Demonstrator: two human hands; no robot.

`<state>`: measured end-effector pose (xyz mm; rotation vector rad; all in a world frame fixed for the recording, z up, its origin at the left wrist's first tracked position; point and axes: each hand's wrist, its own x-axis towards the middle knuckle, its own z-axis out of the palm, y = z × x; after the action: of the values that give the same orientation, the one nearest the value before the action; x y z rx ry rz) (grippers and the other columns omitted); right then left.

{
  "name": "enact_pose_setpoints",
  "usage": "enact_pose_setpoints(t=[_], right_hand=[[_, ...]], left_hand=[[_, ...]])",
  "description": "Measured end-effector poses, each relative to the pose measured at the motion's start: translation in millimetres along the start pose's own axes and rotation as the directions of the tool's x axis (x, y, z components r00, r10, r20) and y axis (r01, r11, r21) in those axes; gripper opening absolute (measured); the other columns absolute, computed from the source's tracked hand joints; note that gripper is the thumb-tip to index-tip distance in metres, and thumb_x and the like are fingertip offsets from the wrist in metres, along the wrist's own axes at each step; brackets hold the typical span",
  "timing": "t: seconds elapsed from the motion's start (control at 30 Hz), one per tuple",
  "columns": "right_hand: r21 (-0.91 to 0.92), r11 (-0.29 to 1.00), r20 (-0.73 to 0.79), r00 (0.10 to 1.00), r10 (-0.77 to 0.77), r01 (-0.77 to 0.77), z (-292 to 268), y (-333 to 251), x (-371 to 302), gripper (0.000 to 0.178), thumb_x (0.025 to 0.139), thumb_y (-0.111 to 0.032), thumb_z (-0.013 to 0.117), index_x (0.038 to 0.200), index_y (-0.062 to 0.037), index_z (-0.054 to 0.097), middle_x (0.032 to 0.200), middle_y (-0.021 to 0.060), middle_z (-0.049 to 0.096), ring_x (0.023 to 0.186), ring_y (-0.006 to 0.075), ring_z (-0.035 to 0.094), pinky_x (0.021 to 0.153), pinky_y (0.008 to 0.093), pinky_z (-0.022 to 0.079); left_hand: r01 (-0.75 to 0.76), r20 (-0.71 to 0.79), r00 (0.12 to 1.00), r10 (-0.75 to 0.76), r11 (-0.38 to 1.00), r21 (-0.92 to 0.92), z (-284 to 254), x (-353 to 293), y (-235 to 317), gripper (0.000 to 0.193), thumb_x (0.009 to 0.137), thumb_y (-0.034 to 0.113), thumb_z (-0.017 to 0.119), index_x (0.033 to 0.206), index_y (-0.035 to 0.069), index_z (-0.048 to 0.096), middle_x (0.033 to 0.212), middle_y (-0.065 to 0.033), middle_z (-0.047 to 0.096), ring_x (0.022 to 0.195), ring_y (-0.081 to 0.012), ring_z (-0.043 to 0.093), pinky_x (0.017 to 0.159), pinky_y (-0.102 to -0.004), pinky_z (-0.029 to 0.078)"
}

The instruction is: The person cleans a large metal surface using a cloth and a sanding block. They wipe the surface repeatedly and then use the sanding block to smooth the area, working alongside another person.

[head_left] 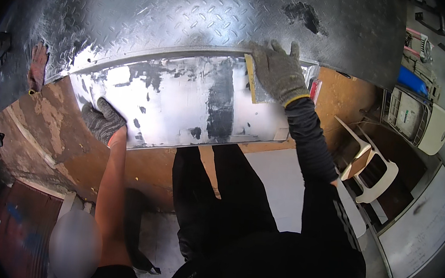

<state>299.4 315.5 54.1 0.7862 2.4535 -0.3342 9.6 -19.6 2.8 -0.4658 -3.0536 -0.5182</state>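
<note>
A long white panel [178,96] with dark, scraped-looking patches lies in front of me, its far side along the edge of a metal plate. My left hand [104,121], in a grey knit glove, is closed on the panel's left end, thumb over the face and fingers at the edge. My right hand [279,73], in a grey glove with a yellow cuff, presses a flat yellow-edged sheet [252,82] onto the panel near its right end. The palm covers most of that sheet, so its exact kind is unclear.
Beyond the panel spreads a dark tread-patterned metal plate [208,15]. A reddish-brown glove [38,68] rests on its left part. Brown board [81,170] lies below the panel. On the right are a white plastic chair [371,168], a blue object [414,81] and a large pale board [419,227].
</note>
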Motion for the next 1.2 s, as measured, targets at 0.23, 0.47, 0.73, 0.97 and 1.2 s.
enact_pose_setpoints(t=[0.23, 0.47, 0.73, 0.97, 1.2], right_hand=[[-0.087, 0.996, -0.071, 0.997, -0.040, 0.034, 0.5, -1.3, 9.9, 0.050, 0.110, -0.038, 0.025, 0.152, -0.0245, 0.049, 0.158, 0.0013, 0.049, 0.151, 0.0396, 0.036, 0.121, 0.0743, 0.007], [0.341, 0.940, -0.483, 0.853, 0.195, -0.021, 40.7, 44.8, -38.1, 0.046, 0.106, -0.028, 0.042, 0.147, -0.0120, 0.055, 0.153, 0.0153, 0.053, 0.139, 0.0416, 0.049, 0.122, 0.0612, 0.022], [0.553, 0.826, -0.484, 0.766, 0.423, -0.107, 66.3, 29.6, -39.2, 0.058, 0.100, -0.030, 0.053, 0.149, 0.0021, 0.048, 0.152, 0.0245, 0.050, 0.145, 0.0445, 0.041, 0.124, 0.0556, 0.021], [0.418, 0.876, -0.381, 0.828, 0.411, -0.242, 65.3, 27.9, -33.7, 0.065, 0.107, -0.044, 0.038, 0.146, 0.0071, 0.048, 0.147, 0.0250, 0.053, 0.140, 0.0421, 0.047, 0.118, 0.0534, 0.033], [0.495, 0.829, -0.355, 0.811, 0.466, -0.260, 62.2, 30.1, -36.2, 0.074, 0.106, -0.053, 0.040, 0.146, 0.0084, 0.047, 0.148, 0.0262, 0.052, 0.140, 0.0410, 0.047, 0.116, 0.0527, 0.037]], left_hand=[[-0.011, -0.047, 0.999, 0.010, 1.000, -0.012, 3.0, 1.4, -0.8, 0.065, 0.105, 0.047, 0.053, 0.134, -0.012, 0.051, 0.131, -0.0327, 0.056, 0.123, -0.0461, 0.054, 0.107, -0.0497, 0.042], [0.091, 0.052, 0.995, -0.082, 0.977, -0.194, -0.5, -0.8, -5.3, 0.061, 0.105, 0.040, 0.059, 0.138, -0.009, 0.045, 0.131, -0.0289, 0.056, 0.120, -0.0388, 0.058, 0.105, -0.0457, 0.046], [-0.081, 0.025, 0.996, 0.081, 0.997, 0.016, -3.1, -2.4, -46.3, 0.040, 0.107, 0.020, 0.056, 0.137, -0.006, 0.049, 0.137, -0.0200, 0.054, 0.123, -0.0298, 0.055, 0.110, -0.0425, 0.045], [-0.529, 0.125, 0.846, 0.518, 0.844, 0.084, -12.5, -1.4, -48.8, 0.048, 0.106, 0.031, 0.057, 0.140, -0.001, 0.046, 0.137, -0.0205, 0.048, 0.122, -0.0300, 0.054, 0.101, -0.0467, 0.053], [-0.699, 0.285, 0.706, 0.648, 0.702, 0.134, -29.9, 6.8, -68.5, 0.060, 0.105, 0.030, 0.060, 0.151, -0.003, 0.040, 0.145, -0.0236, 0.044, 0.131, -0.0365, 0.051, 0.105, -0.0470, 0.052]])
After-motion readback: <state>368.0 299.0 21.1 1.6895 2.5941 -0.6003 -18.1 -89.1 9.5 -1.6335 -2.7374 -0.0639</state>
